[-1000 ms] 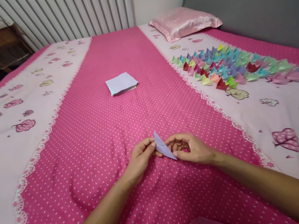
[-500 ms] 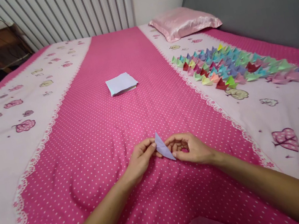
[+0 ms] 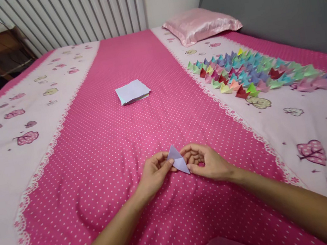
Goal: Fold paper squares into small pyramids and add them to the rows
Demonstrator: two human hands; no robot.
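Note:
A small piece of folded lilac paper [image 3: 179,163], pointed at top and bottom with a crease across its middle, is held between my hands above the bed. My left hand [image 3: 156,172] pinches its left side, thumb on the face and fingers behind. On the other side, my right hand [image 3: 206,161] has its curled fingers and thumb at the paper's right edge, the thumb near the lower tip. Some fingertips are hidden behind the paper.
Beyond my hands lies a stack of paper sheets [image 3: 133,91], pale lilac on top. Rows of folded paper boats [image 3: 249,69] in many colours stand at the right. A pink pillow [image 3: 201,25] rests at the back, near the grey headboard [image 3: 275,1]. The pink dotted bedspread [image 3: 117,147] has wrinkles.
The lilac paper has turned and opened wider, showing more of its creased face. My left thumb has slid further onto it. Both hands stay in nearly the same place.

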